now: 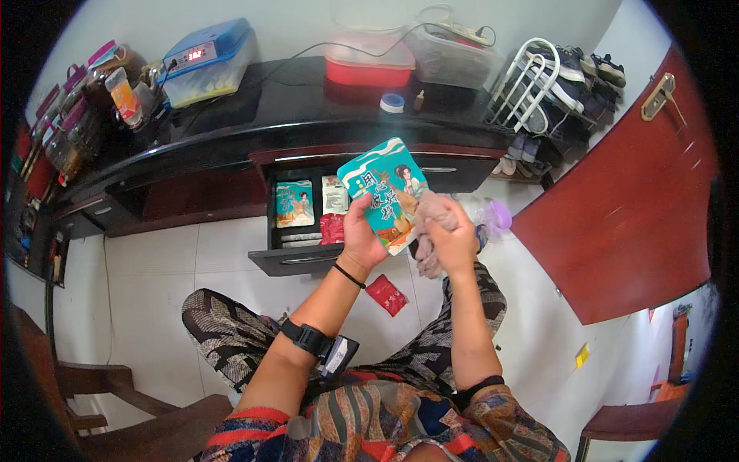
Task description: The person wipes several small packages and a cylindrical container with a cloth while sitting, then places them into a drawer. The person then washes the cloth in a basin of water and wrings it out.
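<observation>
Glossy black worktop [308,100] is running along the pale wall [292,31], carrying a blue-lidded box [208,65] toward the left and a red tub [369,71] near the middle. Below it, a drawer [296,263] is standing open, with a smaller-looking teal packet [294,204], a white packet [335,194] and a red packet [332,229] lying inside.

Teal pouch [385,196] is being held up between the two hands, overlapping the drawer's right part in view and tilting with its top toward the left. Left forearm [304,339], wearing a black wristband [350,277] and a strapped device [339,358], is reaching up and rightward. Left hand [363,239] is gripping the pouch by its lower left edge; the thumb is pressing on the printed face, while the other fingers are sitting out of sight behind it, leaving their spread impossible to tell.

Right forearm [473,331] is rising steeply and leaning slightly inward. Right hand [456,239] is clutching a greyish-pink cloth [431,212], fingers curling together around its folds, and the cloth is overlapping the pouch's right side. Another red packet [387,296] is lying on the floor [154,269] between the person's legs [231,323]
</observation>
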Demonstrator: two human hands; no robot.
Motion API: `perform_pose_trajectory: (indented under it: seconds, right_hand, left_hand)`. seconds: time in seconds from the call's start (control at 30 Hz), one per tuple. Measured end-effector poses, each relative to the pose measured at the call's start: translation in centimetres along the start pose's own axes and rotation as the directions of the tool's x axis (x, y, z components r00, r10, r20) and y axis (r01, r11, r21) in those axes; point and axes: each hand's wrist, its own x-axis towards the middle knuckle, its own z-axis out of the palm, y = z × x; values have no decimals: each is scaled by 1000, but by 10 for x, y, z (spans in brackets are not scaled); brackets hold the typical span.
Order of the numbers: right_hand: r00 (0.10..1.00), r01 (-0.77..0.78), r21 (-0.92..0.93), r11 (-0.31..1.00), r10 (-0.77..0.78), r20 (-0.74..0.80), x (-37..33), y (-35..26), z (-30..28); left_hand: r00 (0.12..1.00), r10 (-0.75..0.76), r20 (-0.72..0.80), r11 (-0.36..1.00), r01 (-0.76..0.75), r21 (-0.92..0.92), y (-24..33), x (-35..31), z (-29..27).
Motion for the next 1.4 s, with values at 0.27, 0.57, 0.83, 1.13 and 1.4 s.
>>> perform_pose_trajectory:
  seconds: [0.27, 0.57, 0.83, 1.13, 1.4]
  right_hand:
    - [913, 351, -334, 875, -240, 329, -53, -33, 19]
    - [970, 175, -535, 826, -238, -50, 5, -19, -6]
    - [986, 96, -457, 884, -20, 168, -20, 8, -28]
    - [934, -337, 522, 783, 347, 83, -21, -13, -17]
    - [754, 587, -634, 504, -626, 201, -6, -62, 0]
  left_hand:
    - [979, 152, -139, 988, -150, 25, 11, 7, -6]
    - [996, 75, -53, 997, -74, 9, 2, -2, 16]
    - [989, 122, -88, 992, -120, 28, 8, 5, 14]
    - [996, 54, -73, 974, -36, 225, 12, 11, 24]
    - [973, 213, -90, 927, -173, 334, 9, 15, 17]
